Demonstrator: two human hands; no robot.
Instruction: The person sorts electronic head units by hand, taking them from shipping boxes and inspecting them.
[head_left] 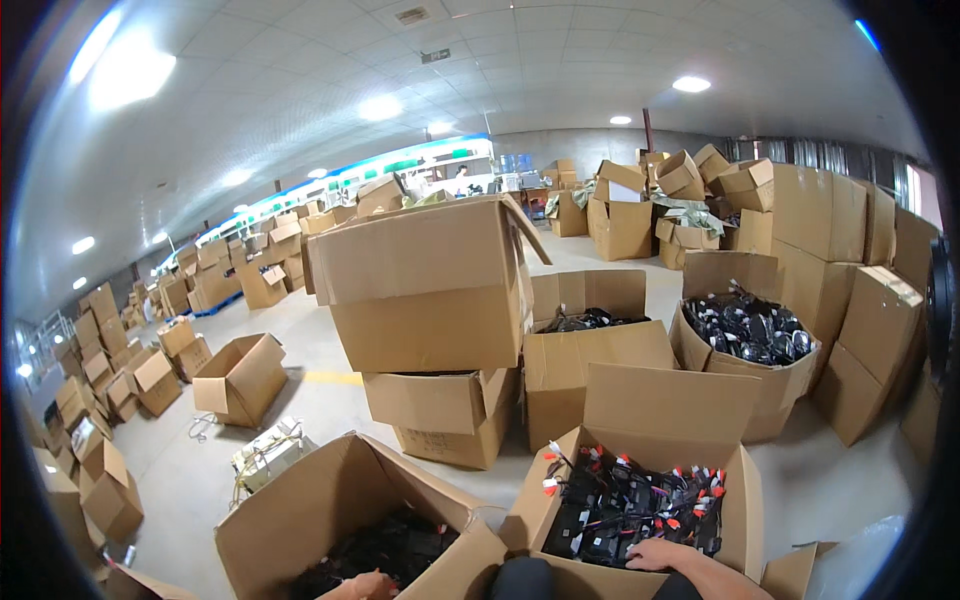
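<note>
Warehouse floor of pale grey concrete (330,400) spreads across the middle of the frame under a white panelled ceiling (480,60) with round lights. Brown cardboard cartons are everywhere: loose open ones along the left edge, tall stacks at the upper right, and a leaning stack of three cartons (435,320) in the centre.

At the bottom centre-right stands an open carton of black cable parts (635,500) with red and white tags. The right hand (655,553) lies over its near edge at the lower right, palm down, fingers reaching left onto the black parts and touching them; I cannot tell whether the fingers close on anything. The forearm comes in from the bottom edge, slanting up and to the left.

At the lower left sits a second open carton of black parts (370,520). The left hand (365,586) shows only as knuckles at the very bottom edge, just at that carton's contents; how far its fingers are spread cannot be told.

Further back, centre-right, two more open cartons hold dark glossy bundles (750,330).
</note>
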